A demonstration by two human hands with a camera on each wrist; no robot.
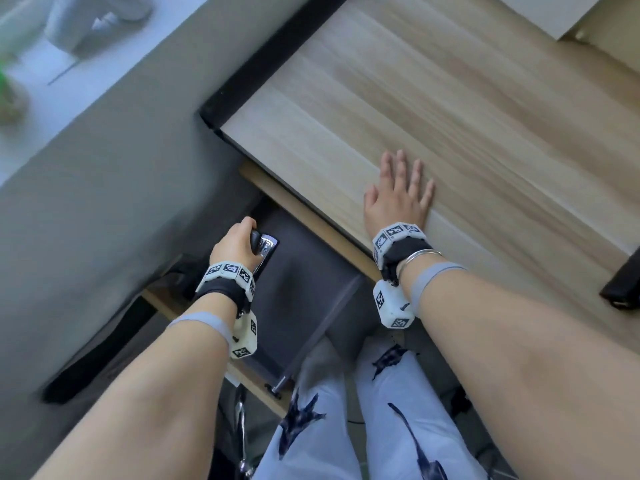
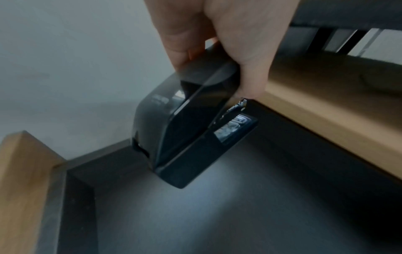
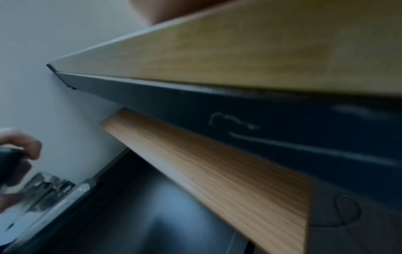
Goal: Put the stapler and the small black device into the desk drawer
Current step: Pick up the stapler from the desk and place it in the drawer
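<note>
1. The left hand [image 1: 232, 247] is gripping the stapler [image 1: 264, 249], fingers and thumb curled round its upper end.
2. In the left wrist view, the stapler [image 2: 187, 123] is hanging tilted, its base pointing down over the dark floor of the open drawer [image 2: 239, 214]; whether it is touching the floor I cannot tell.
3. The stapler is sitting at the far left part of the drawer [image 1: 304, 289], just beside the wooden rail under the tabletop [image 1: 433, 98].
4. The right hand [image 1: 398, 194] is lying flat on the tabletop near its near edge, fingers straight and slightly spread, holding nothing.
5. The two hands are well apart, the left one lower, over the drawer, and the right one up on the wood surface.
6. A dark object [image 1: 621, 282] is resting at the right edge of the tabletop, partly cut off; what it is I cannot tell.
7. In the right wrist view, the left hand [image 3: 19, 149] and the metal part of the stapler [image 3: 50, 190] are showing blurred at the left.
8. Both wrists are wearing marker bands, and light patterned trousers [image 1: 398, 427] are showing below the drawer.
</note>
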